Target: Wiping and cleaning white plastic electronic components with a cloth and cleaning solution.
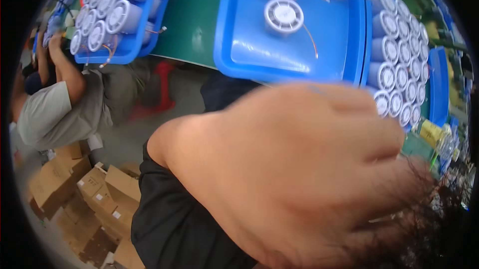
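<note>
My left hand [299, 154] fills the lower middle and right, close to the camera and blurred, with its back showing. Its fingers bend toward dark hair [419, 214] at the lower right; the fingertips are hidden there, and whether they hold anything cannot be seen. Beyond the hand, a blue tray [319, 54] lies on the green table [192, 17]. In it stand several white round cylindrical units with slotted tops; the nearest unit [283, 15] trails a thin orange wire with a small plug. My right hand is out of view.
Stacked white units fill a blue tray [134, 52] at the upper left and another group [399, 59] at the right. A seated person in grey [55, 109] works at the far left. A red stool [162, 87] and open cardboard boxes [95, 194] stand on the floor.
</note>
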`<state>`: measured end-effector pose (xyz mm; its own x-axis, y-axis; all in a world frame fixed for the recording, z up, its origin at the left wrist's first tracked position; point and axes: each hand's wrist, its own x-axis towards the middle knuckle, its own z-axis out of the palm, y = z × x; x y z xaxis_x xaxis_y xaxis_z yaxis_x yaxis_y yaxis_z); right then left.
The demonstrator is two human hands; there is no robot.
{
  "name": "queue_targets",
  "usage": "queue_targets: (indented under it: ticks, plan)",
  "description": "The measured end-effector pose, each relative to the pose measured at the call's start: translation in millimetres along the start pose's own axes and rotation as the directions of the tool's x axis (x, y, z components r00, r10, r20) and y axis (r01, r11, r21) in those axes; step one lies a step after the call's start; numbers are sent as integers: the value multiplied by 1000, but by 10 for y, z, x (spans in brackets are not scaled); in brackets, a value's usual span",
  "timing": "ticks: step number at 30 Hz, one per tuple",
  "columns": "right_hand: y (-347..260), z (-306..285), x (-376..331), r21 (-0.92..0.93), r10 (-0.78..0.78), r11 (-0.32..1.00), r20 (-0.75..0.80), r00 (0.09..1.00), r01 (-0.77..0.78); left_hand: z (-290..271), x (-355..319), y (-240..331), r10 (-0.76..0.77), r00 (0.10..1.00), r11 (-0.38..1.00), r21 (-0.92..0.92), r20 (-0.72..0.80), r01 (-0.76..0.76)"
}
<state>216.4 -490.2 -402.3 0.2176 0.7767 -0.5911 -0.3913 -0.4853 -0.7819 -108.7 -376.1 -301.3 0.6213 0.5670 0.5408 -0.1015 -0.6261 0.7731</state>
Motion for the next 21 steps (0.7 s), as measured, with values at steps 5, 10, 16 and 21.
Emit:
queue_targets:
  ticks: [5, 10, 16, 21]
  plan:
    - [48, -344, 174, 6, -46, 999, -155, 987, 48, -6, 190, -249, 46, 995, 998, 47, 87, -50]
    - [30, -631, 203, 63, -203, 968, -362, 910, 242, -6, 470, -431, 172, 968, 969, 145, 182, -199]
    - [-26, -492, 187, 108, -236, 951, -358, 903, 291, -261, 65, -1202, -148, 955, 803, 533, -258, 269]
    - [-63, -475, 317, 103, -268, 941, -350, 898, 321, -451, -429, -1421, -376, 817, 592, 565, -437, 575]
